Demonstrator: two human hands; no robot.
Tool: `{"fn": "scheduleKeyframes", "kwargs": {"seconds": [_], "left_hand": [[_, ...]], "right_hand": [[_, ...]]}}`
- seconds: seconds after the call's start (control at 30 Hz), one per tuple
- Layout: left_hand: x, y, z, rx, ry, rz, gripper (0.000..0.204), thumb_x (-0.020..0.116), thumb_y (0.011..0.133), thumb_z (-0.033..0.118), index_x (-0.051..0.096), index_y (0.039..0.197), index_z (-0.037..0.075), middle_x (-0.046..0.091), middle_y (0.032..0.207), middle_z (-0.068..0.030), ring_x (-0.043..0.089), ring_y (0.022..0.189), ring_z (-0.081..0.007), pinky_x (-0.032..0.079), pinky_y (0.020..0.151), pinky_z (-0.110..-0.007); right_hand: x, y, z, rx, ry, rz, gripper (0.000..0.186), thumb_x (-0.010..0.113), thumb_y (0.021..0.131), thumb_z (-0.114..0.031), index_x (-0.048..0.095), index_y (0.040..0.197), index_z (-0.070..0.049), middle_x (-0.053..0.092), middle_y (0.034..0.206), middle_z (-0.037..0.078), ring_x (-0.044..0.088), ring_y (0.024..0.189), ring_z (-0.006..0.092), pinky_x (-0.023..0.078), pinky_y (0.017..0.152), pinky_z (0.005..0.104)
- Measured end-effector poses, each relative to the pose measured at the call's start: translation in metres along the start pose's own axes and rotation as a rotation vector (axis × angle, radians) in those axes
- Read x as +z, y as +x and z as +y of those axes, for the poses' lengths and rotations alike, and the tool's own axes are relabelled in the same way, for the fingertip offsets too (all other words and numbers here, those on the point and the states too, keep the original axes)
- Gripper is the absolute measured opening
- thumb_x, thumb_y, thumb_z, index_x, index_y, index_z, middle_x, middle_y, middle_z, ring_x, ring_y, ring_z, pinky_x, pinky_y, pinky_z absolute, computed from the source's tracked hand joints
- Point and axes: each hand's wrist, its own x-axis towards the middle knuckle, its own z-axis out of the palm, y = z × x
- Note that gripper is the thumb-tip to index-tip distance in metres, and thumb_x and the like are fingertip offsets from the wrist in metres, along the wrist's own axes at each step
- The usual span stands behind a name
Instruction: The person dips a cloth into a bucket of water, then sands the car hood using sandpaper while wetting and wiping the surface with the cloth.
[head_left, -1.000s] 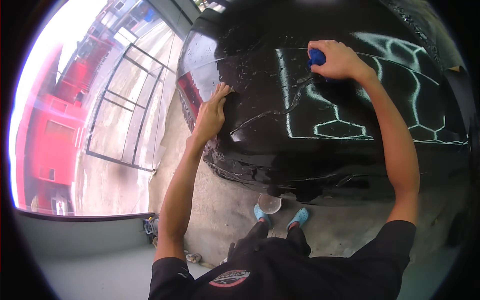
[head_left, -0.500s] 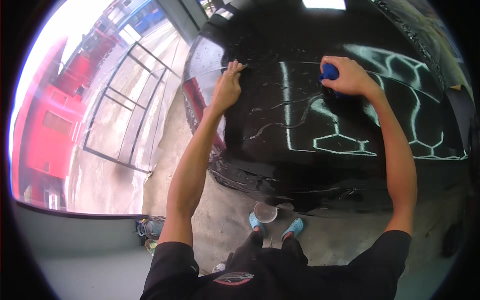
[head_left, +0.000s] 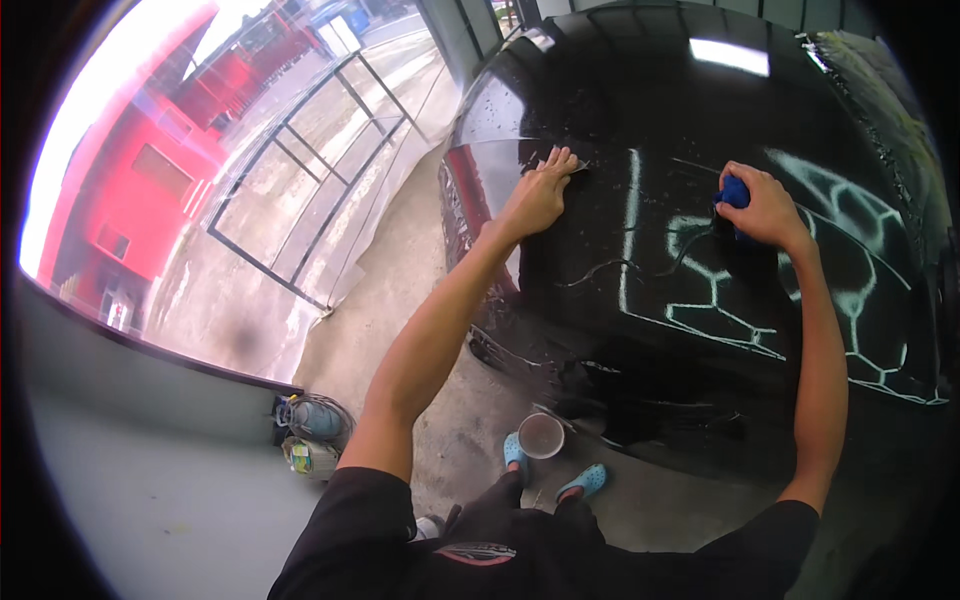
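In front of me spreads a glossy black car panel (head_left: 590, 215), which looks like a hood, wet with droplets and streaks. My left hand (head_left: 543, 190) rests on its left part, fingers stretched out and close together, near a thin edge line across the surface. A small pale glint shows at its fingertips; what it is I cannot make out. Farther right, my right hand (head_left: 768, 208) is closed around a crumpled blue cloth (head_left: 733, 193) against the panel. Its fingertips are partly hidden. Pale green hexagon lines (head_left: 715, 290), apparently reflected lights, show around it.
A round bucket (head_left: 541, 436) stands on the floor by my light blue clogs (head_left: 592, 480). Bottles or canisters with a coiled hose (head_left: 318, 420) sit by the grey wall at left. Beyond clear sheeting are a dark metal frame (head_left: 270, 265) and a red structure (head_left: 160, 170).
My view has turned, so the panel and both hands appear farther right and a little lower. The left hand keeps its place on the panel; the right still grips the cloth.
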Motion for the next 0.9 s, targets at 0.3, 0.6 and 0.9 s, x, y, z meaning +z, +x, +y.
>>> {"fn": "scheduleKeyframes", "kwargs": {"seconds": [0.3, 0.6, 0.9], "left_hand": [[-0.028, -0.017, 0.0, -0.076, -0.051, -0.018, 0.039, 0.047, 0.101, 0.003, 0.058, 0.139, -0.001, 0.047, 0.154, -0.0218, 0.038, 0.147, -0.0373, 0.036, 0.121, -0.045], [-0.018, -0.077, 0.029, -0.055, -0.046, -0.03, 0.039, 0.046, 0.102, 0.003, 0.057, 0.139, -0.002, 0.047, 0.153, -0.0225, 0.041, 0.145, -0.0383, 0.037, 0.12, -0.045], [-0.019, -0.078, 0.034, -0.098, -0.044, -0.012, 0.038, 0.048, 0.1, -0.003, 0.059, 0.137, -0.001, 0.051, 0.151, -0.0224, 0.038, 0.148, -0.0351, 0.037, 0.121, -0.043]], "right_hand": [[0.011, 0.006, -0.002, 0.024, -0.046, -0.034, 0.044, 0.075, 0.079, -0.037, 0.065, 0.118, -0.018, 0.07, 0.117, 0.011, 0.067, 0.112, 0.0366, 0.053, 0.096, 0.0486], [0.011, -0.003, 0.018, 0.05, -0.086, -0.015, 0.05, 0.075, 0.079, -0.038, 0.064, 0.122, -0.017, 0.07, 0.119, 0.012, 0.067, 0.113, 0.0358, 0.053, 0.097, 0.048], [0.006, -0.011, 0.009, 0.024, -0.042, 0.027, 0.031, 0.076, 0.082, -0.031, 0.063, 0.104, -0.015, 0.07, 0.106, 0.011, 0.067, 0.104, 0.0356, 0.052, 0.09, 0.0462]]}}
